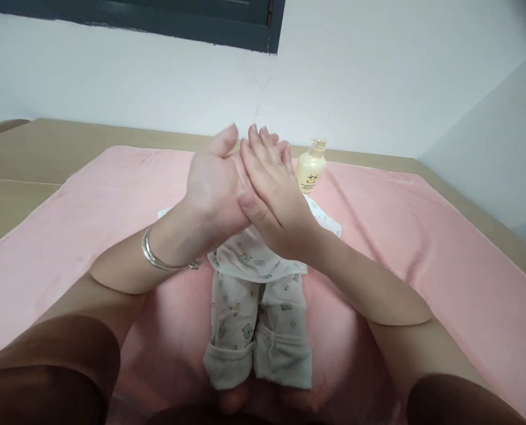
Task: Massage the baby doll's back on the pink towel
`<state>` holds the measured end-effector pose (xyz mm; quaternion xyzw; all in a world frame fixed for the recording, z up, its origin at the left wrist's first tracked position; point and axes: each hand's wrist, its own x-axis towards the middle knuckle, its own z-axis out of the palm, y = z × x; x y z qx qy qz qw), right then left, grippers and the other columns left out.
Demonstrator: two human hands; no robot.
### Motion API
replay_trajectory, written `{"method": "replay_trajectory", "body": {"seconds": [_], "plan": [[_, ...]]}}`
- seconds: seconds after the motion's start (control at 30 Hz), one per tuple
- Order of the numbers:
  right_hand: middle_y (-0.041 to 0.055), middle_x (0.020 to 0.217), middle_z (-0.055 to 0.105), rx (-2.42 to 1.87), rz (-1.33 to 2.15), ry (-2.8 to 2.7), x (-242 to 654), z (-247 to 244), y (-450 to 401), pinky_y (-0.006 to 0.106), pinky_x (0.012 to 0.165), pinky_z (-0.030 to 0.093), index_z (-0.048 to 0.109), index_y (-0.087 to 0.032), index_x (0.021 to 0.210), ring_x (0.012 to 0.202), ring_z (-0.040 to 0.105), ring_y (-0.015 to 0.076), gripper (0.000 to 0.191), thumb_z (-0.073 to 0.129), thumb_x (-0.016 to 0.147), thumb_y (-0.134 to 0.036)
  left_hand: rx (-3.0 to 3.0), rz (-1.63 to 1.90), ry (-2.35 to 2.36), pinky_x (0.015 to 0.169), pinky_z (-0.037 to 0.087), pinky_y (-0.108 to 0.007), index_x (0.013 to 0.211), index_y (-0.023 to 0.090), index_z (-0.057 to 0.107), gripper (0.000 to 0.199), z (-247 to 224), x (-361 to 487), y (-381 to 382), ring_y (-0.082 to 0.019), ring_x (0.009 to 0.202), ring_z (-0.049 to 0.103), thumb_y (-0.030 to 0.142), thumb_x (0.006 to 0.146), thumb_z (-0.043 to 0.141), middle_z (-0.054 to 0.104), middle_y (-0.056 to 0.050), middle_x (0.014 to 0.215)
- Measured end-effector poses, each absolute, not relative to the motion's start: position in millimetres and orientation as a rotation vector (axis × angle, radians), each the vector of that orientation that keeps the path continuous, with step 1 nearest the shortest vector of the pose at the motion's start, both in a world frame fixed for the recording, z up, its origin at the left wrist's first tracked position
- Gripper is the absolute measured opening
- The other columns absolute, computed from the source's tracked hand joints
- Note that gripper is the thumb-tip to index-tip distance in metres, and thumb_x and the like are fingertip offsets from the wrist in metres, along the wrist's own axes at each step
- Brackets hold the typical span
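Note:
My left hand (216,189) is turned palm up with its thumb raised, a silver bangle round the wrist. Across its palm and fingers lies my right hand (275,198), palm down, fingers stretched out. Nothing shows between the two palms. Under my hands, a white patterned top (256,257) and matching trousers (236,313) with turned-up cuffs are on a small figure lying on a pink blanket (156,171). Its upper part is hidden by my hands; its feet show below the cuffs. A pale yellow pump bottle (310,171) stands just beyond my right hand.
The pink blanket covers much of a wooden surface (63,139), whose edge runs along a white wall (355,77). A dark frame (245,38) is set in the wall above. Folds cross the blanket at the right.

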<state>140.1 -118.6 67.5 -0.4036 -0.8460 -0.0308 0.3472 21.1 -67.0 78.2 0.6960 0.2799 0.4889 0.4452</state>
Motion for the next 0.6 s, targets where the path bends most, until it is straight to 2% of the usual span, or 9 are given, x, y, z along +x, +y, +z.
{"method": "replay_trajectory", "body": {"seconds": [0.07,0.13,0.23,0.3,0.33,0.43,0.5,0.6], "plan": [[0.0190,0.168,0.021,-1.063,-0.094,-2.202,138.3,64.7,-123.4,0.056,0.130,0.002,0.029,-0.003,0.155,0.159,0.008,0.0283,0.089,-0.003,0.100,-0.066,1.542,1.060,0.577,0.108,0.050,-0.055,0.132,0.015,0.060,0.078,97.8,12.7,-60.4,-0.027,0.143,0.049,0.032,0.101,-0.009,0.067,-0.005,0.133],[0.0181,0.167,0.025,-0.976,-0.118,-2.243,134.3,64.5,-136.7,0.053,0.131,0.006,0.034,-0.005,0.153,0.159,0.009,0.0276,0.087,-0.001,0.101,-0.065,1.416,1.031,0.518,0.112,0.047,-0.052,0.136,0.016,0.055,0.079,109.4,7.4,-58.8,-0.023,0.146,0.045,0.033,0.101,-0.013,0.062,-0.004,0.142],[0.0092,0.167,0.028,-0.905,-0.088,-2.328,130.2,65.2,-151.4,0.056,0.130,0.010,0.035,-0.017,0.154,0.159,0.008,0.0274,0.077,0.001,0.102,-0.061,1.346,1.026,0.562,0.115,0.044,-0.055,0.134,0.022,0.054,0.066,114.1,8.9,-66.5,-0.024,0.147,0.044,0.045,0.103,0.001,0.059,-0.004,0.147],[0.0032,0.167,0.027,-0.947,-0.031,-2.329,131.3,64.4,-147.2,0.060,0.129,0.012,0.027,-0.025,0.158,0.159,0.007,0.0269,0.069,0.002,0.103,-0.059,1.229,1.009,0.582,0.117,0.042,-0.054,0.127,0.022,0.056,0.059,115.1,14.2,-76.4,-0.025,0.144,0.048,0.047,0.102,0.009,0.061,-0.006,0.144],[0.0029,0.168,0.026,-0.960,-0.006,-2.314,132.8,63.4,-141.5,0.059,0.129,0.012,0.022,-0.025,0.160,0.159,0.007,0.0259,0.068,0.003,0.103,-0.059,1.128,1.004,0.590,0.118,0.041,-0.051,0.123,0.020,0.056,0.058,116.4,16.5,-81.6,-0.023,0.142,0.051,0.046,0.103,0.008,0.062,-0.007,0.142],[0.0092,0.169,0.022,-0.933,-0.014,-2.257,136.4,59.7,-125.1,0.053,0.130,0.006,0.017,-0.017,0.160,0.160,0.007,0.0233,0.073,0.004,0.103,-0.061,0.858,0.958,0.616,0.114,0.042,-0.044,0.117,0.016,0.056,0.060,124.5,15.4,-92.0,-0.020,0.139,0.052,0.040,0.102,0.002,0.065,-0.008,0.134],[0.0142,0.168,0.022,-0.925,-0.053,-2.238,135.2,59.0,-125.4,0.053,0.131,0.004,0.020,-0.010,0.158,0.160,0.007,0.0239,0.078,0.005,0.103,-0.063,0.870,0.930,0.608,0.109,0.044,-0.045,0.116,0.016,0.057,0.063,130.4,6.5,-92.2,-0.021,0.140,0.050,0.039,0.102,0.000,0.067,-0.008,0.131],[0.0189,0.168,0.022,-0.921,-0.047,-2.280,129.3,64.3,-142.0,0.052,0.131,0.007,0.022,-0.004,0.156,0.160,0.004,0.0244,0.084,0.005,0.102,-0.066,1.039,0.870,0.538,0.108,0.043,-0.046,0.121,0.013,0.058,0.072,134.3,-7.6,-88.8,-0.020,0.137,0.052,0.037,0.103,-0.007,0.064,-0.008,0.137]]}}
